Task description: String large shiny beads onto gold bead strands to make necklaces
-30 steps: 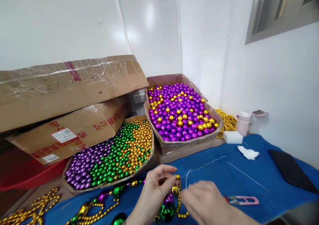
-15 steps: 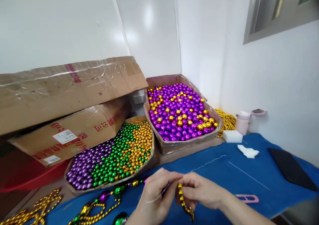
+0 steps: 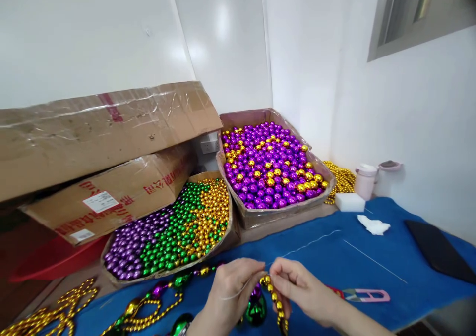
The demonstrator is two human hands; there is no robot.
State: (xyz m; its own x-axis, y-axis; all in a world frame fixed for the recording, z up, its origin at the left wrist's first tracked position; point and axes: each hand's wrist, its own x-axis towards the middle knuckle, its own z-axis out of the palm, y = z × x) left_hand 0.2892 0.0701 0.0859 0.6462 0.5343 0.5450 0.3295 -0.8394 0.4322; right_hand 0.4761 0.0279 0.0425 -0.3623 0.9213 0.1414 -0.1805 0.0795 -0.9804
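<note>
Close together at the bottom middle, my two hands work over a blue cloth. My left hand (image 3: 232, 294) is closed in a pinch on a thin white thread (image 3: 233, 295), which crosses its fingers. Just right of it, my right hand (image 3: 303, 289) pinches a gold bead strand (image 3: 274, 296), which hangs down in front of its palm. Below the left fingers show a large green bead (image 3: 256, 310) and a purple bead (image 3: 256, 291). A garland of mixed beads (image 3: 158, 290) lies left of the hands. Pink-handled thread snips (image 3: 366, 295) rest beside my right wrist.
Behind stand a box of purple and gold beads (image 3: 267, 204) and a box of smaller purple, green and gold beads (image 3: 173, 232). Cardboard flaps (image 3: 145, 187) overhang the latter. Rightward on the blue cloth (image 3: 316, 261) are a white block (image 3: 349, 203), white tissue (image 3: 374, 225) and a black flat object (image 3: 439, 249).
My fingertips have moved slightly apart. The green and purple beads below my left hand have come into view, and more of the snips shows. The view has shifted slightly.
</note>
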